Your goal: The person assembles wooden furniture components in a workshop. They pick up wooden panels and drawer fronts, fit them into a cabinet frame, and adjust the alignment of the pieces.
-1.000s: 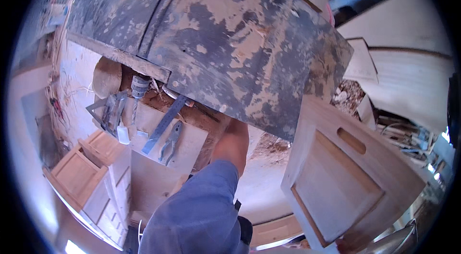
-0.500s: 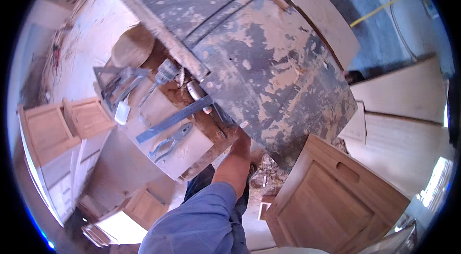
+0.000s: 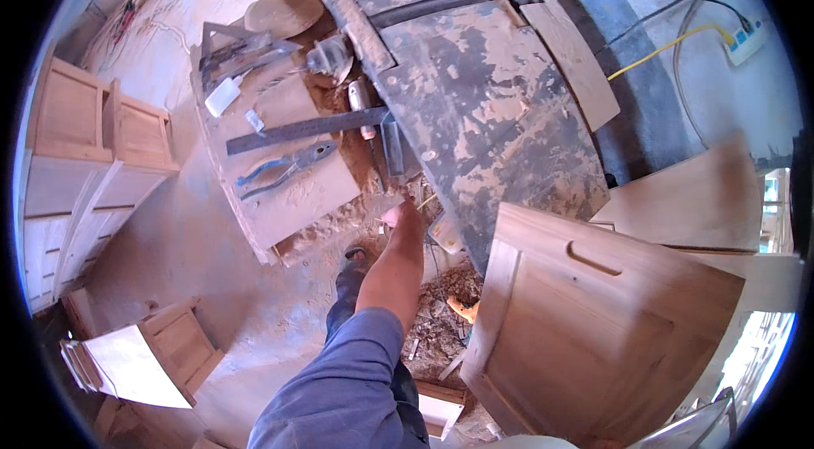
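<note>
My left hand (image 3: pixel 400 210) reaches in beside the near edge of the dusty dark board (image 3: pixel 492 127), over the sawdust-covered end of a low work surface (image 3: pixel 280 233). Its fingers look curled, but they are small and partly hidden. A thin yellow stick (image 3: pixel 427 201) shows beside the hand; whether it is gripped is unclear. Close by lie a flat dark metal bar (image 3: pixel 297 129), blue-handled pliers (image 3: pixel 288 167) and a silver cylindrical power tool (image 3: pixel 359 101). My right hand does not show.
A wooden panelled door (image 3: pixel 585 330) with a slot handle leans at the right. Behind the board, cables run to a power strip (image 3: pixel 746 44). Wooden cabinets (image 3: pixel 102 144) stand at the left. Wood scraps and shavings (image 3: pixel 441 301) litter the floor below the board.
My view has shifted, and the tools look sharper. My left hand, earlier mostly hidden at the board's edge, now shows more, beside the sawdust-covered surface.
</note>
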`<action>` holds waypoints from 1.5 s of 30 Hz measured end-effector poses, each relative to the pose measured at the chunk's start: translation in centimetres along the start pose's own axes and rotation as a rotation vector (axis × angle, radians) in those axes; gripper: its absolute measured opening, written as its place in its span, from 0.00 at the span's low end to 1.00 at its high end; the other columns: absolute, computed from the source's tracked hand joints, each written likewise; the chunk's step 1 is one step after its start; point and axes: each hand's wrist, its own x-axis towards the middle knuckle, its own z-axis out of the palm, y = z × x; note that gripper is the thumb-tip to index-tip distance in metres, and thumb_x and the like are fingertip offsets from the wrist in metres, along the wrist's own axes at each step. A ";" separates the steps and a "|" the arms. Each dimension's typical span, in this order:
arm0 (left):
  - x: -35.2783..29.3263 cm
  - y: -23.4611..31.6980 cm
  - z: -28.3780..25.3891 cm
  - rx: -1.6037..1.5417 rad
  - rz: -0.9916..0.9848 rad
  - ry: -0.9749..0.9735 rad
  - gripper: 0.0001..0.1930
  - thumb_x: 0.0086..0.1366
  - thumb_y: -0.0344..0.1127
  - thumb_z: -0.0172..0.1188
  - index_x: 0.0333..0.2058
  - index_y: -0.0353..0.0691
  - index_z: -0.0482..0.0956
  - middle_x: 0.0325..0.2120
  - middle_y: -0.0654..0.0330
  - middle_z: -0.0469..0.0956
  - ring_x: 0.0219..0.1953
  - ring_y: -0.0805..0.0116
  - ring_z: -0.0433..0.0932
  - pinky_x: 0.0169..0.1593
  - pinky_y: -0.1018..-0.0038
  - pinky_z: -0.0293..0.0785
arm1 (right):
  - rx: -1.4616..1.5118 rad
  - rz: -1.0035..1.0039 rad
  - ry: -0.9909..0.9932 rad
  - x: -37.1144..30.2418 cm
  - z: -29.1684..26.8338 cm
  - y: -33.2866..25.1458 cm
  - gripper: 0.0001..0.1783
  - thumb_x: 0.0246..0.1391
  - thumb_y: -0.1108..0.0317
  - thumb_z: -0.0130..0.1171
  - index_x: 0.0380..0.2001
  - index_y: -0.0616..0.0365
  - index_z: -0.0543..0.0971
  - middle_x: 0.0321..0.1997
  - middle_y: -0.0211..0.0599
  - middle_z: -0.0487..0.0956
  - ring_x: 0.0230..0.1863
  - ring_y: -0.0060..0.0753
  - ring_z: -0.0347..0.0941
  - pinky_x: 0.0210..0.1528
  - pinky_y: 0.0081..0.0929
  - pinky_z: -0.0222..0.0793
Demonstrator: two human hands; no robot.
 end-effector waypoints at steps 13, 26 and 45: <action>4.1 -1.7 -3.1 -0.085 -0.037 -0.196 0.11 0.65 0.32 0.64 0.44 0.36 0.81 0.35 0.54 0.84 0.32 0.62 0.84 0.31 0.68 0.82 | -0.065 -0.011 -0.074 0.6 -0.1 -0.3 0.31 0.36 0.74 0.72 0.49 0.71 0.80 0.45 0.42 0.85 0.44 0.35 0.81 0.50 0.35 0.77; 4.6 -2.0 -1.4 -0.131 -0.157 -0.265 0.08 0.67 0.35 0.61 0.41 0.39 0.84 0.36 0.53 0.85 0.37 0.61 0.85 0.34 0.65 0.82 | -0.141 0.062 -0.115 1.1 -1.6 -5.6 0.30 0.35 0.75 0.71 0.48 0.71 0.81 0.44 0.42 0.85 0.44 0.35 0.81 0.50 0.35 0.77; -30.6 18.6 -29.1 0.831 0.971 -1.454 0.49 0.51 0.37 0.75 0.70 0.39 0.59 0.69 0.43 0.59 0.71 0.39 0.57 0.72 0.52 0.59 | -0.392 -0.212 -0.480 2.8 -4.8 -23.8 0.21 0.46 0.71 0.68 0.44 0.71 0.80 0.38 0.42 0.85 0.41 0.28 0.80 0.45 0.33 0.77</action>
